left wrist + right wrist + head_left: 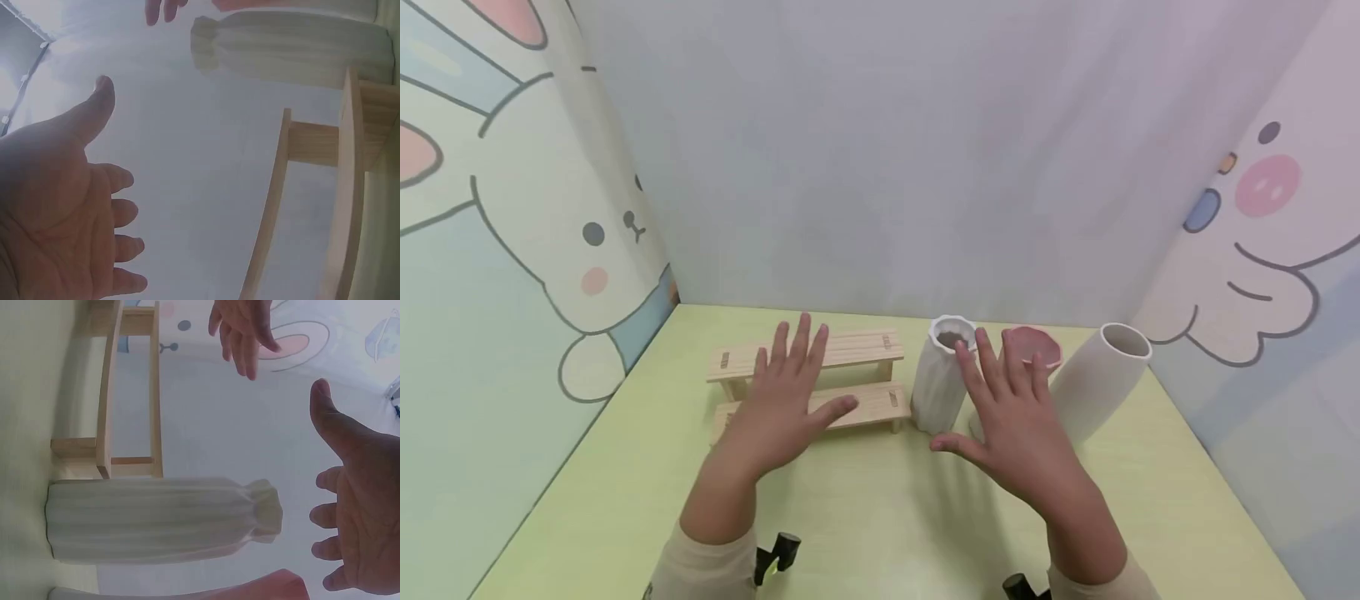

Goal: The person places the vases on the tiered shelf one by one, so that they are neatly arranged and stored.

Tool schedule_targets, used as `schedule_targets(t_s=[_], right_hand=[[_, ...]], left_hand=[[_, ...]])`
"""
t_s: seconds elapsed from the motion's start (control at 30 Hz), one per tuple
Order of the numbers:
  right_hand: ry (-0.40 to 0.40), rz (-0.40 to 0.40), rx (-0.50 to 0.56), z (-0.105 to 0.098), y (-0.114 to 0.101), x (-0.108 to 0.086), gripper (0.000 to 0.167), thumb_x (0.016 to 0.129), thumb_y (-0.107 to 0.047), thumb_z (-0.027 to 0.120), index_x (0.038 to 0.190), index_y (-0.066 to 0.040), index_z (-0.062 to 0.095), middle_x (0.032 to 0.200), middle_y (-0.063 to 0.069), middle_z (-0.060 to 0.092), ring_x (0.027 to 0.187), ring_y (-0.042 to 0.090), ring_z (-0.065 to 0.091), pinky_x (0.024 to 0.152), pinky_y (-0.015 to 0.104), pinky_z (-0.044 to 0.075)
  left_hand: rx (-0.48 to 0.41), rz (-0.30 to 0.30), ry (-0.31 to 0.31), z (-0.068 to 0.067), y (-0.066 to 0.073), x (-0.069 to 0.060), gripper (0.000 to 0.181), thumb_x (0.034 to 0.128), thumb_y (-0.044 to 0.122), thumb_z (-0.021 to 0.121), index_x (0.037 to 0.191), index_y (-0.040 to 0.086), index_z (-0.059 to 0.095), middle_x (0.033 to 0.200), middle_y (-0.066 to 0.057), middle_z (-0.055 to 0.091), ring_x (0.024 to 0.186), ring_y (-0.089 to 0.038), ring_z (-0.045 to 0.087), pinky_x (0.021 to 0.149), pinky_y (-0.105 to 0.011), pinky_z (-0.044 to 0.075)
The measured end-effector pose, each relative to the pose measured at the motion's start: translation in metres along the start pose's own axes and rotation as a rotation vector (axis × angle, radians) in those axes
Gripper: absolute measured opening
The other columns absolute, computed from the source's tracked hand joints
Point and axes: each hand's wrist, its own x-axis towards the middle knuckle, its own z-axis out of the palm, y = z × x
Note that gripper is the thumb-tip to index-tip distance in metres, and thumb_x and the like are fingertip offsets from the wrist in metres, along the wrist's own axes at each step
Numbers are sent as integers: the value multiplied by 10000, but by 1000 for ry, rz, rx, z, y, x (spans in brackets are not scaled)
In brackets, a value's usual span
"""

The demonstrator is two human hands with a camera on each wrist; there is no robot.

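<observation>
The fluted white vase (936,398) stands upright on the bench (872,533), ahead of and below the right hand (1018,433), the nearer one. Both hands' fingers are spread, holding nothing; the left hand (778,417) hovers before the wooden stand (861,350). The pink-rimmed vase (1037,346) and smooth white vase (1093,387) crowd its right, the stand its left.

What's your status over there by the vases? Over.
Left grip, right grip: spread, holding nothing. Ruffled white vase upright beside wooden shelves. Right grip partly hides pink-topped vase in head view.
</observation>
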Motion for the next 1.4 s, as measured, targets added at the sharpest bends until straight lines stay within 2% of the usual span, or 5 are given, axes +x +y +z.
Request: schedule_targets(t_s=[0.33, 0.67, 0.93, 1.23, 1.4], right_hand=[[106, 21, 53, -8, 12, 5, 1151, 754, -913, 309, 1594, -177, 32, 1656, 120, -32, 1503, 406, -58, 1159, 657, 1], [268, 87, 126, -19, 37, 5, 1175, 740, -927, 324, 1592, -186, -3, 1656, 74, -93, 1510, 351, -107, 1143, 680, -45], [393, 142, 145, -23, 61, -2, 1178, 738, -918, 389, 1591, -218, -22, 1657, 58, -101, 1507, 370, -99, 1143, 670, -68], [319, 331, 210, -24, 96, -10, 1226, 750, -830, 558, 1586, -169, -47, 1642, 46, -164, 1494, 316, -189, 1157, 624, -107], [475, 340, 343, -19, 111, -14, 1314, 684, -782, 690, 1588, -142, -18, 1652, 1, -126, 1503, 241, -177, 1198, 511, -96]], left_hand=[[-334, -236, -15, -47, -75, -15, 960, 968, 612, 460, 1471, 339, -311, 1549, 92, -354, 1467, -336, -237, 1099, -733, 46], [-470, -578, -245, -41, -154, -26, 1122, 875, 795, 382, 1541, 75, -163, 1557, -272, 256, 1229, -397, 558, 1044, -724, 248], [-612, -564, -345, -17, -172, -22, 1066, 911, 675, 512, 1563, 5, -1, 1476, -297, 398, 1199, -337, 606, 1085, -671, 266], [-767, -523, -378, 9, -181, -15, 976, 928, 507, 631, 1561, -8, 97, 1453, -260, 459, 1219, -304, 593, 935, -387, 539], [-767, -547, -363, 17, -181, -16, 943, 904, 503, 665, 1547, -8, 202, 1405, -223, 521, 1115, -206, 638, 896, -350, 550]])
